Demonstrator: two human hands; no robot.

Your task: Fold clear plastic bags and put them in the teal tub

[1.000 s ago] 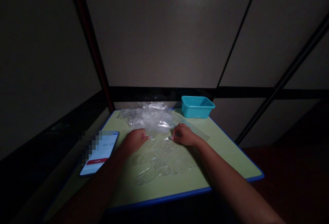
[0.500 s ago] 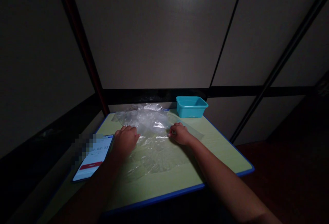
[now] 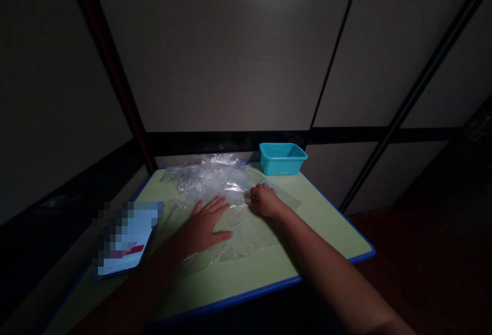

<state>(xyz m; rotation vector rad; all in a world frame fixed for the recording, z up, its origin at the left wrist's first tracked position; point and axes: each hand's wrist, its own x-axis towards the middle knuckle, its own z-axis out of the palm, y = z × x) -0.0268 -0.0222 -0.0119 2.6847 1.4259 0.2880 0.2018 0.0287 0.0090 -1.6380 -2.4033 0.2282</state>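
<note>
A crumpled clear plastic sheet (image 3: 215, 176), perhaps a bag, is spread over the table, bunched up at the far side and flatter towards me. My left hand (image 3: 205, 227) lies palm down on its near part, fingers spread and thumb stretched to the right. On the sheet's right side my right hand (image 3: 265, 199) is closed, its fingertips pinching the plastic. How much of the film lies between those fingers is hidden.
A turquoise plastic basket (image 3: 283, 165) stands at the table's back right. At the left edge lies a phone (image 3: 132, 237), partly pixelated. The pale green table (image 3: 326, 222) has a blue rim. Cabinet panels (image 3: 230, 68) rise directly behind it.
My left hand has let go of the plastic, moved nearer and to the right, and spread flat. My right hand stays closed in nearly the same place. The view has shifted slightly.
</note>
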